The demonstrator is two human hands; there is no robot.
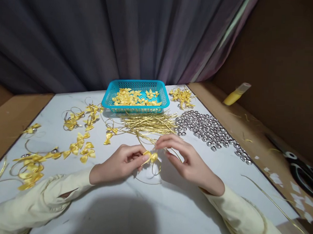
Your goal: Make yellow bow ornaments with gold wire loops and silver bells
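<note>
And here in the near middle of the white tabletop (187, 217), the left hand (124, 161) has thumb and forefinger clamped on a yellow bow (153, 157), pinching its left side, with a thin gold wire loop (157, 170) curving out below it on the near side! Over on the right, the right hand (187, 156) arches in close to that bow, its fingers bent and the thumb just beneath them; whether those fingertips grip any wire, I cannot tell. Just beyond the hands lies a heap of gold wires (148, 123), strands pointing left and right, and right behind it sits the blue basket (135, 110), loose yellow bows (127, 98) piled inside, more of them to the left! Look to the right, a broad spread of silver beads (203, 127), with a cluster of wired bows (183, 96) at the far right beside the basket. On the left, more bows with wire loops (31, 173) run from the near side to the far. Out at the right edge, scissors (304, 175) with dark handles lie near white paper scraps (276, 179), a yellow tube (233, 97) is farther back, and a dark curtain (140, 34) hangs across the far side
</note>
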